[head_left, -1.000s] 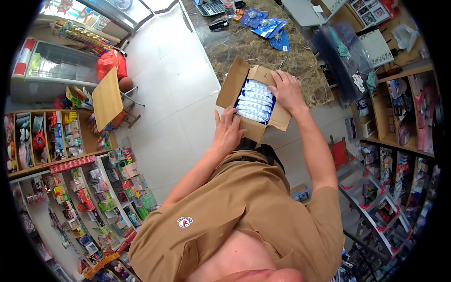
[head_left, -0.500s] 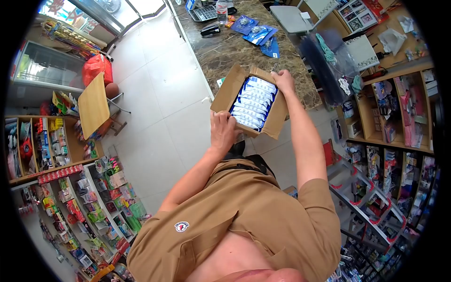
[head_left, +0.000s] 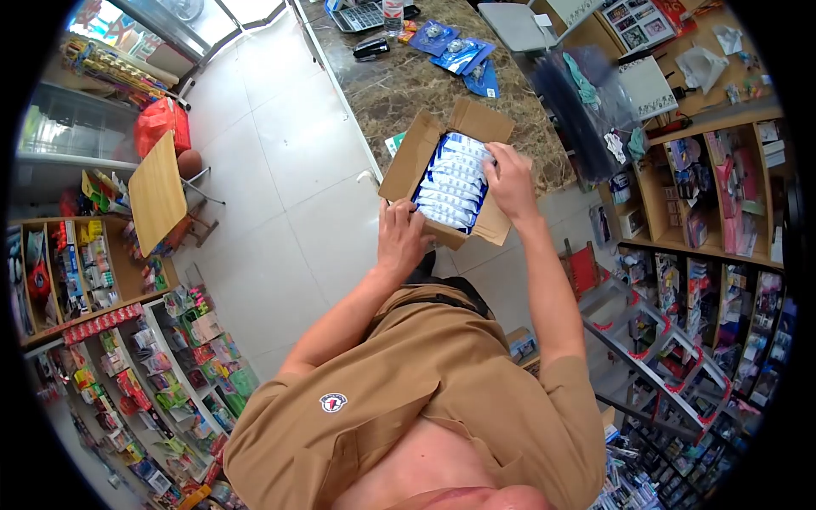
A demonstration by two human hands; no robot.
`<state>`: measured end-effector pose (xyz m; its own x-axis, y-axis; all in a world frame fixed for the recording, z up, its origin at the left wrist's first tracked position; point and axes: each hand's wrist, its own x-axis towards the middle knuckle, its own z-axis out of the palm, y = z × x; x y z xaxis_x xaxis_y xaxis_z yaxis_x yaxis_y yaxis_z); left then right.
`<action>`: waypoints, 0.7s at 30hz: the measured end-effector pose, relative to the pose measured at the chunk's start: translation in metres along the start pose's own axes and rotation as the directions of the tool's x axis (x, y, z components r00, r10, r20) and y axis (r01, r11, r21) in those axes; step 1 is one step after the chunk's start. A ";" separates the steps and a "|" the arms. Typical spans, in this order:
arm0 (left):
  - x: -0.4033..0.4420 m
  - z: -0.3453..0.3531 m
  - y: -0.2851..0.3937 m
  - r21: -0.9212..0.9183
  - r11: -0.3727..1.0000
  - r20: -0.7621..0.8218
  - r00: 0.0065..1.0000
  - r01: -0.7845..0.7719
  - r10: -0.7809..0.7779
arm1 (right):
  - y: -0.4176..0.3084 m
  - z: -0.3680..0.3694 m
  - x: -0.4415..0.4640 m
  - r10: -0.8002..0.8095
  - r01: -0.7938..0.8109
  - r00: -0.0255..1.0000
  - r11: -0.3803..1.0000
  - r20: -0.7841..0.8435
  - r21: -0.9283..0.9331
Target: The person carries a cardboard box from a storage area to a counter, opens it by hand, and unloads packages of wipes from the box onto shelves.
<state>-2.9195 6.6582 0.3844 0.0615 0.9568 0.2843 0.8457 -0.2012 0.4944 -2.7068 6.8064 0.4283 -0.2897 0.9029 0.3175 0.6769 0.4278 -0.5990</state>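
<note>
An opened cardboard box [head_left: 405,160], flaps spread, sits tilted at the near end of the marble-patterned counter, partly past its edge. A row of white-and-blue plastic packets [head_left: 450,185] is packed tightly inside. My left hand [head_left: 400,235] is closed on the box's near left corner, fingers over the rim. Over the right side of the box is my right hand [head_left: 510,180], its thumb and fingers apart and bent down against the right ends of the packets. No packet is lifted out of the row.
On the counter [head_left: 374,89] beyond the box lie blue packages [head_left: 463,55], a black object [head_left: 371,48], a bottle [head_left: 393,15] and a calculator [head_left: 364,17]. A folding table [head_left: 156,194] stands left. Stocked shelves line both sides; a stepladder [head_left: 654,348] leans at right.
My right hand has let go of the box's far right corner and moved in over the packets. The far flap now stands out more. My left hand keeps its hold on the box.
</note>
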 end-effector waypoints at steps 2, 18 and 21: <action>0.000 0.001 -0.001 -0.004 1.000 -0.006 1.000 -0.011 0.011 | 0.007 0.010 -0.006 0.019 -0.019 1.000 0.999 0.013 -0.031; 0.002 0.011 -0.001 -0.028 1.000 -0.020 1.000 0.004 -0.005 | 0.010 0.028 0.004 0.101 -0.095 0.995 0.981 0.026 -0.168; 0.005 0.014 -0.002 -0.015 1.000 -0.034 0.999 -0.001 0.000 | 0.008 0.026 0.007 0.134 -0.123 0.990 0.976 0.049 -0.180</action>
<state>-2.9133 6.6662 0.3728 0.0439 0.9491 0.3118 0.8373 -0.2052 0.5067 -2.7213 6.8177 0.4062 -0.2295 0.9529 0.1981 0.8181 0.2991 -0.4912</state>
